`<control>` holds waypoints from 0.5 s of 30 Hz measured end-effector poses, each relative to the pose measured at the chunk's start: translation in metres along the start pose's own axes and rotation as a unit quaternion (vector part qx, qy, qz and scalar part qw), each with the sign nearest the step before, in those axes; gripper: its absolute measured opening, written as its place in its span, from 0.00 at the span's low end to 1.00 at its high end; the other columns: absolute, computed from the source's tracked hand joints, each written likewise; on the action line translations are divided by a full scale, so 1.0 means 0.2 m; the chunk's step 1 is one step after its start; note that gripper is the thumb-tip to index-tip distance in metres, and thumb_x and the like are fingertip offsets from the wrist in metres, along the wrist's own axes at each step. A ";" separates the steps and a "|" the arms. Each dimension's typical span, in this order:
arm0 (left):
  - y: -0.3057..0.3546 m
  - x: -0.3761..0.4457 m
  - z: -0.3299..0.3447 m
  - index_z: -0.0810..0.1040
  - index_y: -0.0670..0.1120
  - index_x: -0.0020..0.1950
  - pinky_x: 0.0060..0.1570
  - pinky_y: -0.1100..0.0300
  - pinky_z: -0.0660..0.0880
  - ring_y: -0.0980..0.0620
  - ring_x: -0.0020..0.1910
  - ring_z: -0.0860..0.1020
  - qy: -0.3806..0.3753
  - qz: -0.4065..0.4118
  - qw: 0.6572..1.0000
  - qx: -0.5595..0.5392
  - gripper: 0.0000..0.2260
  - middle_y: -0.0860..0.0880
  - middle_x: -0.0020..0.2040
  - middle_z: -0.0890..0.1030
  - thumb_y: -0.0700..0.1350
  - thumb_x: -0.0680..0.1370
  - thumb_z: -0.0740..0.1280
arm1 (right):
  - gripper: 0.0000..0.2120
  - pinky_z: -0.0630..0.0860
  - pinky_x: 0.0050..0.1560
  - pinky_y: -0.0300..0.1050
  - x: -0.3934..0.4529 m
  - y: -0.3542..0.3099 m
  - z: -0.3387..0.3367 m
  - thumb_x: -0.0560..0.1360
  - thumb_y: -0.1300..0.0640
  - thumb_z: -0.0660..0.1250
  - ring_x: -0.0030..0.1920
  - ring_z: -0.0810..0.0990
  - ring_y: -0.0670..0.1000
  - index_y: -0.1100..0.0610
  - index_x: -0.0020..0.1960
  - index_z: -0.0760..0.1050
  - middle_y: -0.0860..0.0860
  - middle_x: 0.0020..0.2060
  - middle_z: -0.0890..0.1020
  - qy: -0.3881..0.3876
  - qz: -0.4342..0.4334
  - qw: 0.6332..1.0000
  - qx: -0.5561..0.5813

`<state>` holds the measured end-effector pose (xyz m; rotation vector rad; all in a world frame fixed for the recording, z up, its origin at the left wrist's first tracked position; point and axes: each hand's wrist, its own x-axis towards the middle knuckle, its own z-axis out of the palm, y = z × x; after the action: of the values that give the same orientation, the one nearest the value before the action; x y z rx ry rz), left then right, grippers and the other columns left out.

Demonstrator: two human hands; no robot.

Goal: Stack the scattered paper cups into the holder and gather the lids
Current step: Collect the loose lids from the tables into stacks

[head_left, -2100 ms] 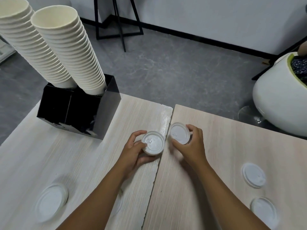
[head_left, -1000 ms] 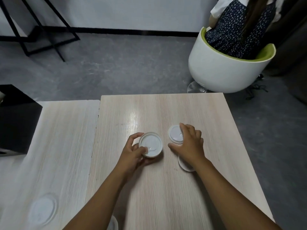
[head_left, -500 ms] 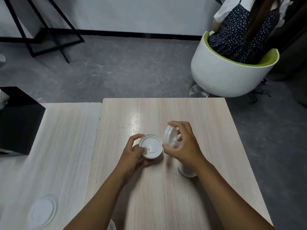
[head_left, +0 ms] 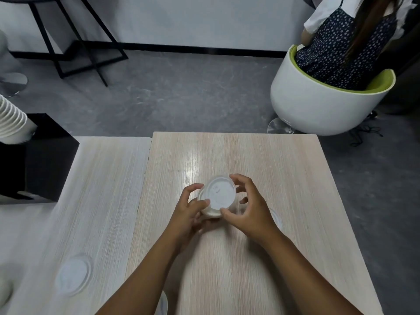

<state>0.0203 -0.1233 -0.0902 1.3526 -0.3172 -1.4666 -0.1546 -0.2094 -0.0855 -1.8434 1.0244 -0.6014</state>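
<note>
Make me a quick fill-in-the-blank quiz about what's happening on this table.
1. Both hands, left and right, hold a small stack of white ____.
2. The black holder sits on the table's far ____ side.
3. A loose lid lies near the person's ____ arm.

Missing words: lids; left; left

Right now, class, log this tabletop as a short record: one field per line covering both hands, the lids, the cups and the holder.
left hand: grips the lid stack from the left side
right hand: fingers curled round the top of the same stack
loose lid, left table: lies flat, untouched
lid by right wrist: partly hidden behind the hand
lid at lower edge: mostly hidden by the left forearm
cups: nested, standing in the black holder at far left
</note>
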 end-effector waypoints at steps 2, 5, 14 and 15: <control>-0.02 -0.01 0.00 0.72 0.56 0.70 0.62 0.38 0.80 0.35 0.58 0.85 -0.007 0.003 1.000 0.006 0.20 0.41 0.63 0.84 0.39 0.82 0.68 | 0.37 0.76 0.54 0.35 -0.03 0.02 0.00 0.69 0.53 0.81 0.64 0.73 0.41 0.36 0.70 0.65 0.30 0.66 0.70 -0.001 -0.003 1.000 -0.001; -0.03 -0.02 0.02 0.72 0.55 0.70 0.61 0.40 0.81 0.36 0.59 0.84 -0.016 0.002 1.000 0.003 0.21 0.41 0.63 0.84 0.38 0.81 0.69 | 0.36 0.77 0.58 0.40 -0.06 0.05 -0.01 0.69 0.52 0.81 0.67 0.72 0.41 0.35 0.69 0.66 0.30 0.65 0.71 -0.003 -0.007 1.000 -0.014; -0.08 0.00 0.10 0.73 0.57 0.68 0.48 0.50 0.83 0.38 0.58 0.85 -0.028 -0.007 0.999 0.027 0.21 0.42 0.60 0.85 0.36 0.81 0.69 | 0.45 0.75 0.66 0.45 -0.16 0.07 -0.04 0.67 0.36 0.77 0.70 0.68 0.39 0.36 0.78 0.58 0.27 0.68 0.66 -0.017 0.029 0.998 -0.045; -0.09 0.01 0.10 0.73 0.57 0.68 0.50 0.47 0.83 0.38 0.58 0.85 -0.028 -0.009 0.999 0.031 0.22 0.42 0.60 0.85 0.35 0.80 0.69 | 0.43 0.75 0.67 0.46 -0.17 0.09 -0.06 0.67 0.36 0.77 0.70 0.67 0.39 0.37 0.77 0.60 0.26 0.68 0.65 -0.010 0.030 0.998 -0.049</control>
<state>-0.0051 -0.1265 -0.0977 1.3687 -0.3905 -1.5233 -0.1883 -0.1901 -0.0953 -1.8928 1.1099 -0.5039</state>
